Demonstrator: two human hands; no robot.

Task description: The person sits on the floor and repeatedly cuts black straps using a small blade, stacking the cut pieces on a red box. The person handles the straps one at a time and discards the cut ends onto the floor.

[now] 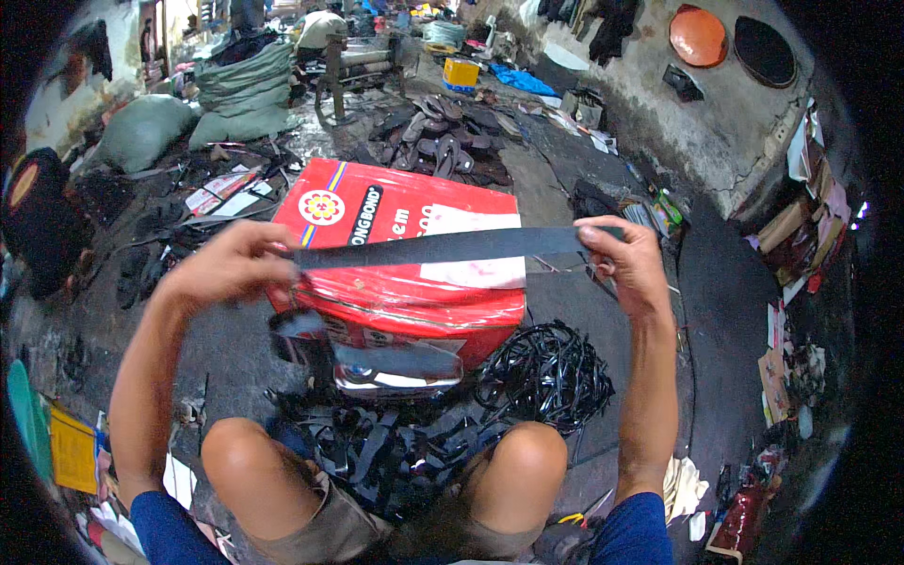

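A flat black strip (433, 247), like rubber or webbing, is stretched level between my hands. My left hand (235, 264), slightly blurred, grips it at the left. At the other end my right hand (626, 259) pinches it between thumb and fingers. Right beneath the strip stands a red carton (405, 294) with a flower emblem and a white patch. A curled dark band (301, 330) is below my left hand, against the carton's near side; whether it joins the held strip I cannot tell. Black strip pieces (386, 452) lie heaped between my knees.
A tangle of thin black strips (546, 377) lies right of the carton. Beyond it is a pile of dark sandals or soles (443, 141). Stuffed sacks (240, 99) stand at the far left, a yellow box (460, 74) at the back. Scraps line the wall (659, 113) on the right.
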